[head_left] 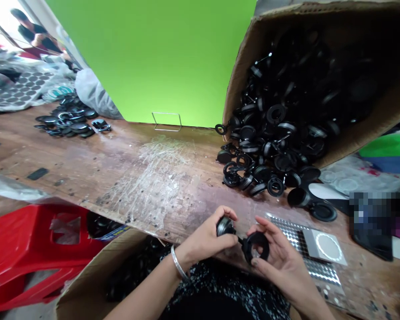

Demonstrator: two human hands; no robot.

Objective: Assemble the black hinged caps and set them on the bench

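Observation:
In front of my body I hold a small black holder [253, 246], which has a round base at one end and an open ring at the other. Closed around the rounded base [224, 226] is my left hand [209, 235], wearing a silver bangle at the wrist. The fingers and thumb of my right hand [280, 258] grip the ring end. A short arm links the two ends between my hands. Similar black holders [275, 186] lie heaped to the right, beyond my hands.
A large cardboard box [242, 58] on its side spills black holders onto the wooden table [200, 195]. Black discs [75, 118] are piled at left. A silver sheet [323, 271] carries a white square with a ring. A red stool [30, 249] stands below; another person [36, 33] sits far left.

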